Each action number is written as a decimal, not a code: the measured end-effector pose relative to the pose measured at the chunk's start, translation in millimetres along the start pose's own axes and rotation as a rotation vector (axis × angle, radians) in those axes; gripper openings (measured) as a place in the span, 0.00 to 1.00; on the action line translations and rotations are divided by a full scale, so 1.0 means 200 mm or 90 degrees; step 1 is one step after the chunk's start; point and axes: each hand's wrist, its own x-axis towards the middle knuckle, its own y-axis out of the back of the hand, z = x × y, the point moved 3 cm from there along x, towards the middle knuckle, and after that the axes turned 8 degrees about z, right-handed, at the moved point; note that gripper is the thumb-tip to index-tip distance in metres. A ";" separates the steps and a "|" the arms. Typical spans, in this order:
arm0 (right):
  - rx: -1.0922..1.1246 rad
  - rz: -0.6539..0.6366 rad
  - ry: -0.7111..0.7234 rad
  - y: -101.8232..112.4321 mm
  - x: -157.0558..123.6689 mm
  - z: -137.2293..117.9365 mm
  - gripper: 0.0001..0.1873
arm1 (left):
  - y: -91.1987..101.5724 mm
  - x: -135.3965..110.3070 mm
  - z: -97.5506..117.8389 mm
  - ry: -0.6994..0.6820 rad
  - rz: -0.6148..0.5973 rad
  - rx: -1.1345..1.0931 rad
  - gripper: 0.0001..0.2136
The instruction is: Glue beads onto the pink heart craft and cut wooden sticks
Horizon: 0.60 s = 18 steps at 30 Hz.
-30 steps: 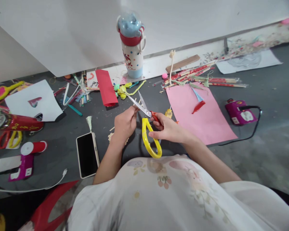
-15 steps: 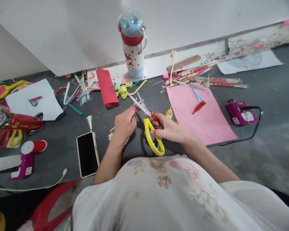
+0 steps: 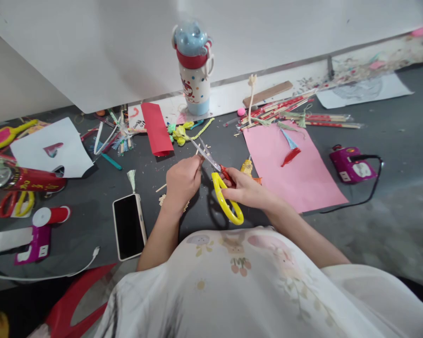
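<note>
My left hand (image 3: 183,180) is closed on a thin wooden stick (image 3: 198,149), whose tip sticks out above the fingers beside the blades. A thin length shows left of the hand too; whether it is the same stick I cannot tell. In my right hand (image 3: 246,188) are scissors (image 3: 218,196) with a yellow loop and a red loop. Their blades point up and left, slightly apart, close to my left fingertips. Small cut wooden bits (image 3: 162,199) lie partly hidden under my left wrist. A yellow tool handle (image 3: 246,167) shows behind my right hand.
A phone (image 3: 129,227) lies left of my left arm. Pink paper (image 3: 303,178) is on the right, a folded red paper (image 3: 156,129) and a water bottle (image 3: 197,84) farther back. Purple power blocks (image 3: 350,164) with cables stand at both sides.
The scissor blades have closed partway, and the yellow loop has swung slightly right and up. More of a thin stick shows left of my left hand.
</note>
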 end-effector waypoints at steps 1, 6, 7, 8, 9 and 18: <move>0.013 -0.005 -0.010 -0.01 0.00 0.00 0.16 | 0.01 0.00 0.01 0.000 0.036 0.000 0.13; 0.136 -0.020 -0.081 -0.06 0.00 -0.02 0.18 | 0.09 -0.03 0.08 -0.031 0.226 -0.170 0.08; 0.153 -0.021 -0.089 -0.07 0.00 -0.03 0.18 | 0.09 -0.04 0.11 -0.058 0.232 -0.227 0.08; 0.164 -0.019 -0.093 -0.08 0.00 -0.03 0.18 | 0.10 -0.04 0.14 -0.083 0.224 -0.283 0.10; 0.170 -0.018 -0.095 -0.09 0.00 -0.03 0.17 | 0.10 -0.05 0.16 -0.105 0.214 -0.317 0.14; 0.160 0.001 -0.069 -0.10 0.02 0.03 0.14 | 0.06 -0.07 0.31 -0.158 0.140 -0.267 0.13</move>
